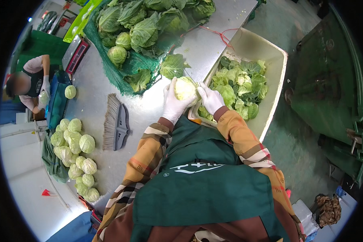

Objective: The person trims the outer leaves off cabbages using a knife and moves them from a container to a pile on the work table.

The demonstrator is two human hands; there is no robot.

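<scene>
In my gloved left hand is a pale, trimmed head of cabbage, held over the edge of the metal table. My gloved right hand grips a knife; its thin blade points up and left along the cabbage's far side, and the handle is mostly hidden by the fingers. Just beyond lies a loose green cabbage leaf. Below the right hand stands a white plastic bin holding many cut-off cabbage leaves.
Untrimmed cabbages lie on green netting. A brush head rests on the table, left of me. Trimmed cabbages are piled farther left, near a scale. A co-worker handles a cabbage. Large green bins stand right.
</scene>
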